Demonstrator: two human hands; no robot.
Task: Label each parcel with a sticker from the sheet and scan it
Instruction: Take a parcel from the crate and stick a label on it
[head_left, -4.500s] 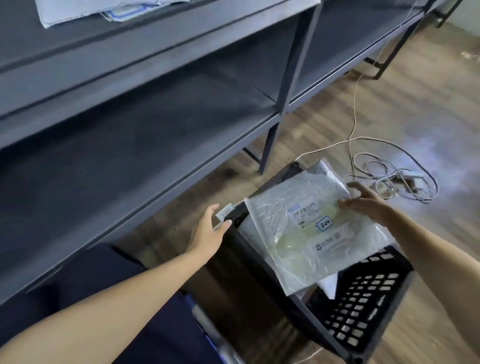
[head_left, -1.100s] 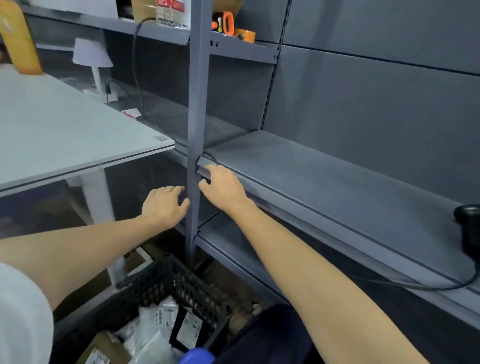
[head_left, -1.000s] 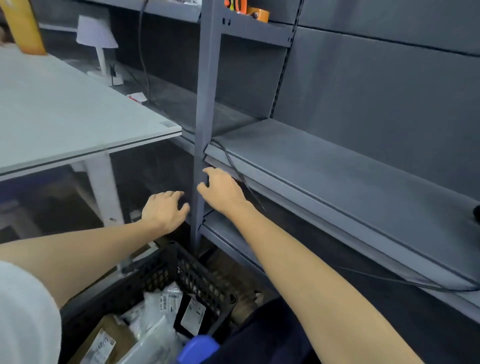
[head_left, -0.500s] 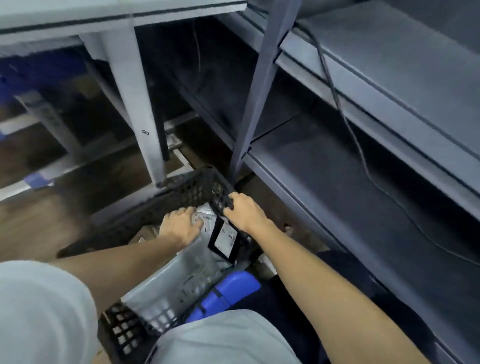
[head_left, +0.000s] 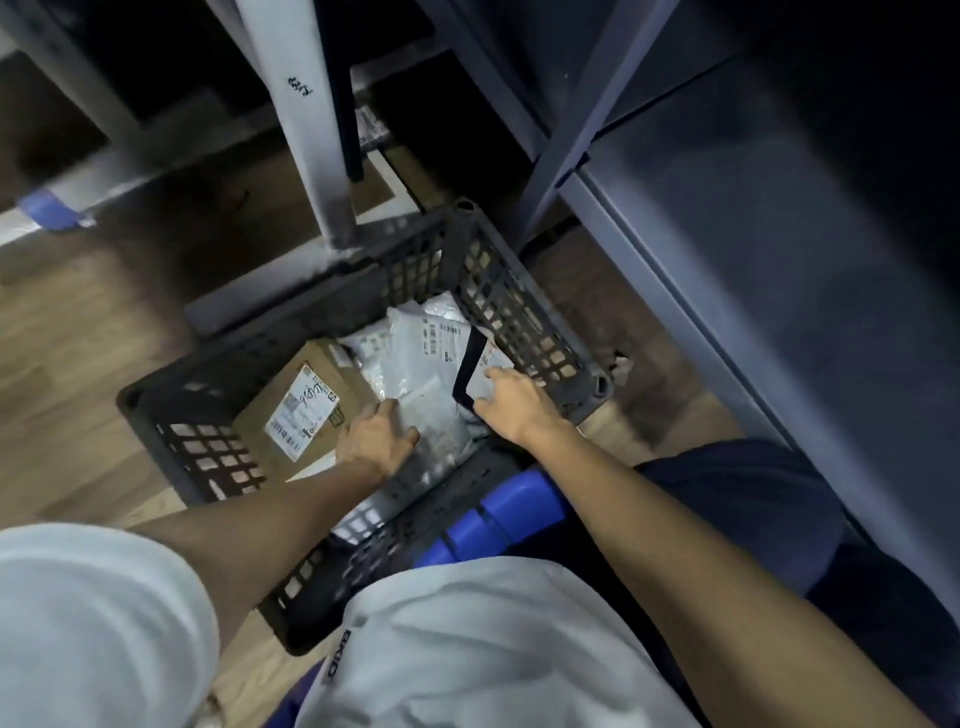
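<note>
Head view looks straight down into a black lattice crate (head_left: 498, 291) on the wooden floor (head_left: 78, 338), and the parcels lie inside it. At the crate's middle a grey poly mailer (head_left: 410, 369) with a printed barcode label lies on top; the left hand (head_left: 376, 436) rests on its near end, fingers spread flat and only lightly bent, thumb along the mailer's edge, curled round nothing that shows. Toward the crate's right wall a black-edged parcel (head_left: 467, 364) with a white label stands tilted; the right hand (head_left: 511, 400) lies on it, fingers bent over its label side, though a true grip cannot be made out. In the crate's left half lies a brown cardboard box (head_left: 311, 374) bearing a white shipping label (head_left: 301, 410) with barcodes and handwritten marks too blurred to read. Beyond the crate's far wall stands a pale table leg (head_left: 306, 119) with small unreadable dark writing. Right of the crate run grey metal shelves (head_left: 779, 234). At the crate's near wall sits a blue plastic object (head_left: 509, 514), and nearer still a white shirt (head_left: 493, 649) printed "BKID", if read rightly.
</note>
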